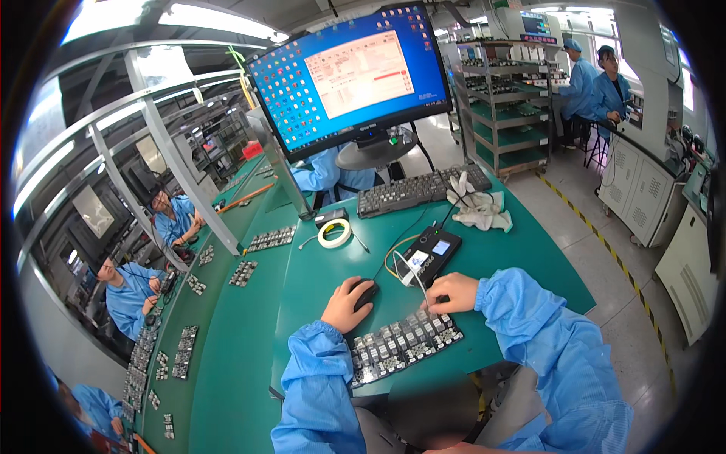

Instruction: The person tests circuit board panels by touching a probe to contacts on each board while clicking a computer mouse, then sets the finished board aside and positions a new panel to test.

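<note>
My left hand [345, 306] rests over a black computer mouse [365, 293], with its fingers curled around it. A panel of small circuit boards [404, 346] lies on the green bench just in front of me, with rows of metal-coloured parts. At the panel's far right end my right hand [452, 293] is closed in a pinch on a thin white cable [414, 271]. This cable loops back toward a black handheld tester [429, 256] with a small lit screen. The cable's tip is hidden by my fingers.
Behind the tester are a black keyboard [423, 189], white work gloves [480, 206] and a roll of pale tape [333, 234]. A monitor [352, 79] stands beyond. More board panels [272, 238] lie to the left. Co-workers in blue sit along the left line; a shelf rack [505, 106] stands at the back.
</note>
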